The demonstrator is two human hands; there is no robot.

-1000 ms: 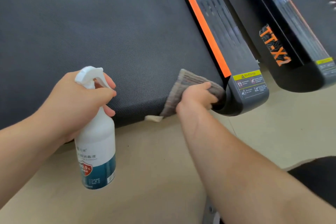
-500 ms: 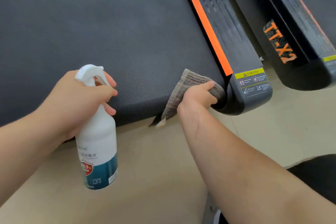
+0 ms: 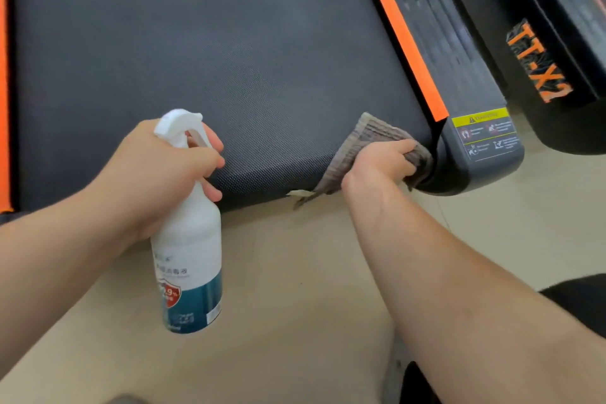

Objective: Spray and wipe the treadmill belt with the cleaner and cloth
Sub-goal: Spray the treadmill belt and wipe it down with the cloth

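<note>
A smooth beige floor (image 3: 295, 272) lay evenly lit; a second black treadmill frame (image 3: 511, 10) (orange lettering along its side) stood at the right.

The left hand (image 3: 154, 170) curls round a spray bottle (image 3: 187, 249) at the near edge of the treadmill belt (image 3: 196, 59), while the right hand (image 3: 377, 164) grips a cloth (image 3: 377, 133) on its near right corner.

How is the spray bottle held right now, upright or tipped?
Upright: the left hand grips the spray bottle at its neck, nozzle up, base down.
</note>
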